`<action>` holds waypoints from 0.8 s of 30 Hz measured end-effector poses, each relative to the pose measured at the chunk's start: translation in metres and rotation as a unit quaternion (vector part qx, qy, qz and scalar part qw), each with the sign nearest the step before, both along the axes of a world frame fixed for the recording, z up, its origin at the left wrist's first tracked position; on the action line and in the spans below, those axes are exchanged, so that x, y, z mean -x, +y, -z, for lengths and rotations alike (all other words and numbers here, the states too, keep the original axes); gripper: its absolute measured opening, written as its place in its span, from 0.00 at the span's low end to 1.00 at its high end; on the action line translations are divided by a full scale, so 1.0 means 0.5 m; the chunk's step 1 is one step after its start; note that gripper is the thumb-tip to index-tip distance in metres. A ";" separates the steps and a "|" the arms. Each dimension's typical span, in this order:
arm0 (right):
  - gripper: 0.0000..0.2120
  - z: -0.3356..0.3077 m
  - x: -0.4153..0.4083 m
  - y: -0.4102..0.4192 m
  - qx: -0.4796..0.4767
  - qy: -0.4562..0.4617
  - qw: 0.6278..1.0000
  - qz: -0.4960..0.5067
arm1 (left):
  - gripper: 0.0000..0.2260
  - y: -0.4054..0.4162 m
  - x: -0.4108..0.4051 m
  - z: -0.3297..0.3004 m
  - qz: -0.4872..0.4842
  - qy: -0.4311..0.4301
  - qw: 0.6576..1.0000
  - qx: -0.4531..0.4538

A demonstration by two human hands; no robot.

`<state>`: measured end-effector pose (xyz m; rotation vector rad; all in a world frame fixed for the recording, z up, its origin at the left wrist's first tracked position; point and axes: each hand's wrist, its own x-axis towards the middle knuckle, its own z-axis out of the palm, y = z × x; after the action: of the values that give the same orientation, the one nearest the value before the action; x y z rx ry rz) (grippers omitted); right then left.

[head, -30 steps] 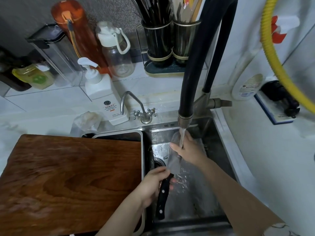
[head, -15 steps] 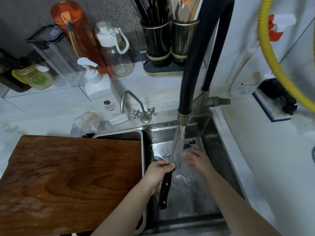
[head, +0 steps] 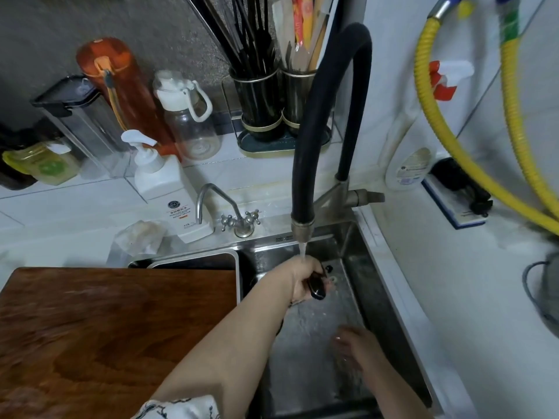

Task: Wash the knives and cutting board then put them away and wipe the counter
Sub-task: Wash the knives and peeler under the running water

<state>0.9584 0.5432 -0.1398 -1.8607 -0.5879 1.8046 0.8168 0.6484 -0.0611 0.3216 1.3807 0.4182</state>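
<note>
A wooden cutting board lies flat over the left part of the steel sink. The black arched faucet runs water down onto the left hand, which reaches into the basin and grips the dark handle of a knife; the blade is hidden behind the hand. The right hand hangs low over the wet basin floor, blurred, fingers loosely spread and holding nothing
</note>
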 end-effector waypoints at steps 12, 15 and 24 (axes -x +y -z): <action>0.06 -0.082 0.114 0.061 -0.048 0.142 0.989 0.013 | 0.24 -0.109 0.047 0.018 0.013 0.213 0.969 -0.127; 0.06 -0.063 0.116 0.049 -0.043 0.105 0.993 -0.004 | 0.18 -0.162 0.091 0.005 0.161 0.351 0.893 -0.231; 0.08 0.019 0.126 0.009 -0.118 -0.191 0.934 -0.278 | 0.15 -0.299 0.182 -0.012 0.269 0.527 0.722 -0.359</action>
<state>0.8953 0.5475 -0.1494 -2.0136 -1.5352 1.5758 0.7258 0.4989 -0.0553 1.7911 2.0554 0.2440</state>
